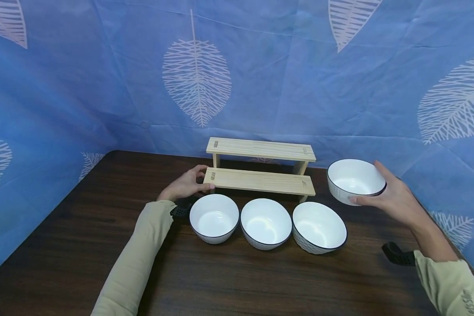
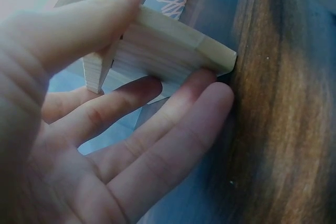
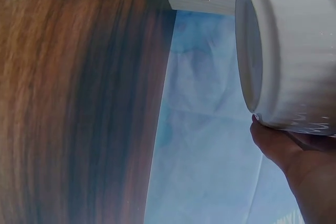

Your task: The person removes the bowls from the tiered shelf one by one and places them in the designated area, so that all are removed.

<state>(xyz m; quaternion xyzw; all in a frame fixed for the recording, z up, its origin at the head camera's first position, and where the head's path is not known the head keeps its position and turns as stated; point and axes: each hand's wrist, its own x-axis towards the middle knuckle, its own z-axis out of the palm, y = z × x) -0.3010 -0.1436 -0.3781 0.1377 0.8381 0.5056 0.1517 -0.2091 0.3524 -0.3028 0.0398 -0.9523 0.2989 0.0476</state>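
My right hand (image 1: 399,199) grips a white bowl (image 1: 355,177) with a dark rim by its right side, thumb on the near wall. In the right wrist view that bowl's foot (image 3: 249,51) shows, held clear of the table. At the left end of a two-tier wooden display stand (image 1: 258,181), my left hand (image 1: 187,182) holds the lower step between thumb and fingers. The left wrist view shows the thumb on the board and fingertips (image 2: 218,95) by the side panel (image 2: 157,56). Three more white bowls, left (image 1: 214,217), middle (image 1: 266,223) and right (image 1: 319,227), stand in a row before the stand.
The dark wooden table (image 1: 237,281) carries everything. Close behind the stand hangs a blue cloth (image 1: 260,87) with white leaf prints, which also runs along both sides. A black strap (image 1: 398,253) is on the right wrist.
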